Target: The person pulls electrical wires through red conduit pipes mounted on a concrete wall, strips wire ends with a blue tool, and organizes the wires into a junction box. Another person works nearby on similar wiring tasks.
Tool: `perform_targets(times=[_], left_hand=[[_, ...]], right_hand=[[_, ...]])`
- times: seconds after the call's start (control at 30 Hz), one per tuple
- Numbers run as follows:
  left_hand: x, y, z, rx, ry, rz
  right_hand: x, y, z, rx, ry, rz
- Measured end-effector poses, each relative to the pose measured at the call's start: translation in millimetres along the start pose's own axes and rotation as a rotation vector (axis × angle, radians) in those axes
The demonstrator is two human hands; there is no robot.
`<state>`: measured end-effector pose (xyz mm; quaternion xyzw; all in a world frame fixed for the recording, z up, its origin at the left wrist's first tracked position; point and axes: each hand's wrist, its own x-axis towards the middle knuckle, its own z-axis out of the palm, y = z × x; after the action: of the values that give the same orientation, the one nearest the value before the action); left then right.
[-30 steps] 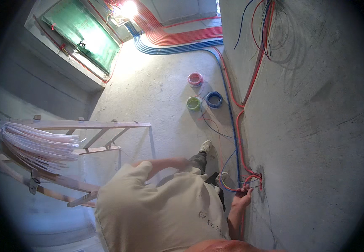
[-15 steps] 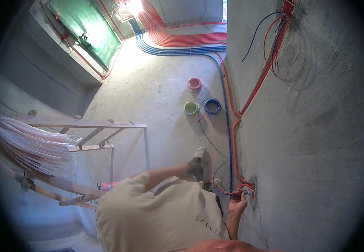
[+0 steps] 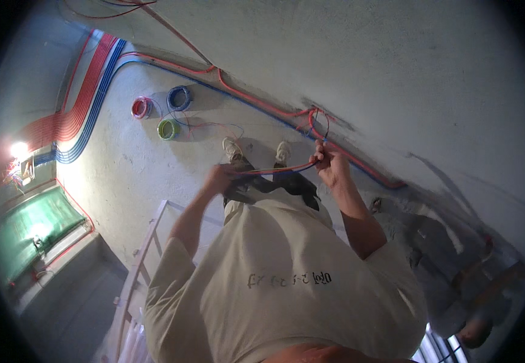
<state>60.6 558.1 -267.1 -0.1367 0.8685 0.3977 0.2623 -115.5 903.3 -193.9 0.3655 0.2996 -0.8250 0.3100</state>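
A loose bundle of thin electrical wires (image 3: 274, 171), red, yellowish and blue, runs between my two hands in front of my shirt. My left hand (image 3: 219, 178) is closed around its left end. On the other side my right hand (image 3: 331, 166) pinches the bundle, fingers pointing up toward the wall. Just beyond the right fingertips, a red conduit (image 3: 314, 126) curves out by a wall opening, with a thin dark wire beside it. Whether the held wires enter that conduit is hard to see.
Pink (image 3: 141, 107), blue (image 3: 179, 98) and green (image 3: 168, 129) wire coils lie on the floor, trailing loose strands. Red and blue conduits (image 3: 102, 75) follow the wall base. A pale frame (image 3: 147, 248) stands at lower left. Dim grey objects at right are unclear.
My view has swung round, so the wall now crosses the upper right. My right hand has come away from the wall opening, and both hands now show with the wires stretched between them.
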Motion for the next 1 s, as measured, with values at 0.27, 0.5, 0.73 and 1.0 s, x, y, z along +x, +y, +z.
perform_targets(times=[0.27,0.5,0.73,1.0], left_hand=[[-98.2,-112.0,-247.3,0.424,0.859,-0.159],[-251.9,-207.4,-346.0,0.051,1.381,0.021],[-222.3,-101.7,-346.2,-0.010,1.775,0.007],[-274.5,-173.7,-332.9,-0.315,2.117,-0.101]], right_hand=[[48.3,27.4,-43.5,0.255,0.073,0.065],[38.5,24.0,-31.7,0.217,0.068,0.031],[119.1,54.2,-48.6,0.357,0.231,0.056],[158.9,82.3,-59.6,0.556,0.478,0.019]])
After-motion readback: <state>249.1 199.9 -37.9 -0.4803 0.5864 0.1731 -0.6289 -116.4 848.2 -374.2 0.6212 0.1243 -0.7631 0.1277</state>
